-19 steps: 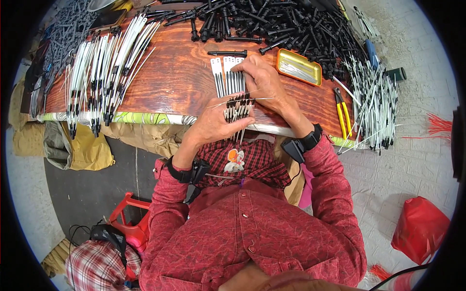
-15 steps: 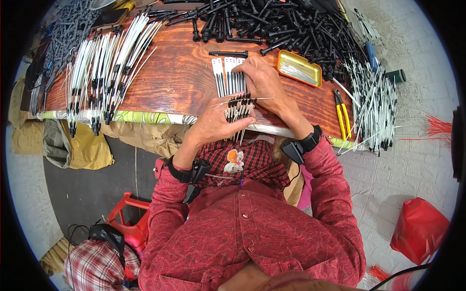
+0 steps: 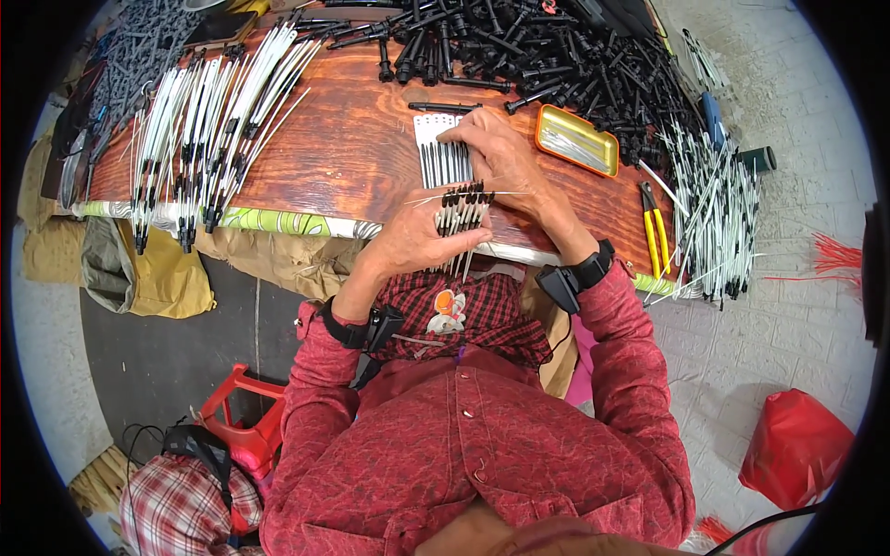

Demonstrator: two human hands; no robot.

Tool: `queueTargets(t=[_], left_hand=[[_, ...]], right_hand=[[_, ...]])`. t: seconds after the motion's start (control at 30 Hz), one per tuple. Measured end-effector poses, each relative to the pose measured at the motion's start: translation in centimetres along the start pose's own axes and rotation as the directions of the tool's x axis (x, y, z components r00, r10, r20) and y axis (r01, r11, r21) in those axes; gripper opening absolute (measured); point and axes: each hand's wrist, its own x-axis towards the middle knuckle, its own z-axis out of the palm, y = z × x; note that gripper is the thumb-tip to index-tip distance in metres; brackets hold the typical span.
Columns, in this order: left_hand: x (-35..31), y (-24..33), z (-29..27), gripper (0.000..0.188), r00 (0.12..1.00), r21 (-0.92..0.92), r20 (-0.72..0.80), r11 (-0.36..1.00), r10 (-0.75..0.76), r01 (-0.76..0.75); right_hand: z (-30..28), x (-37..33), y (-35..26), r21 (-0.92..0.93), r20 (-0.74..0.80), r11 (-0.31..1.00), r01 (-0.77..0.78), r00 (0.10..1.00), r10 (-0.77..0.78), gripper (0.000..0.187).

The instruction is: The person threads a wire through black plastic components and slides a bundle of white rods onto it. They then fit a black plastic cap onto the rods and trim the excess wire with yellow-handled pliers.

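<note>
Table (image 3: pixel 343 148): reddish wood grain; tubes, strips and tools are carried on it.
Heap of black tubes (image 3: pixel 565 60): piled along the far side.
Heap of white sticks (image 3: pixel 718 208): stacked at the right end, overhanging the near edge.
Bunched white strips (image 3: pixel 197 116): laid at left, dark ends hung past the near edge.
Left hand (image 3: pixel 408 233): grip closed round the bundle, thumb laid across it, near the table edge.
Right hand (image 3: pixel 508 157): fingers bent, fingertips rested on the row of strips; whether anything is pinched cannot be told.
Pliers (image 3: pixel 651 232): yellow-handled, set down at right.
Tin (image 3: pixel 582 128): shallow; thin pale pieces held inside.
Row of strips (image 3: pixel 431 125): laid side by side on the table, white ends away; judged light, flat, easily fanned; best pressed near the white ends.
Bundle (image 3: pixel 461 221): dark tips up; judged light, springy, apt to slip apart; best held round the middle.
Wire (image 3: pixel 512 193): projecting rightward at the bundle; judged fine, easily bent.
</note>
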Motion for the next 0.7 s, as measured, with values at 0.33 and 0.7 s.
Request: queueTargets(t=[0.33, 0.7], left_hand=[[-0.1, 0.3, 0.0, 0.018, 0.999, -0.007, -0.035, 1.000, 0.016, -0.016], [-0.2, 0.3, -0.4, 0.014, 0.999, 0.048, -0.013, 0.998, 0.051, -0.050]], right_hand=[[0.3, -0.1, 1.2, 0.111, 0.019, 0.994, 0.012, 1.000, -0.014, 0.029], [0.5, 0.1, 1.3, 0.124, 0.034, 0.992, 0.026, 0.999, -0.030, 0.032]])
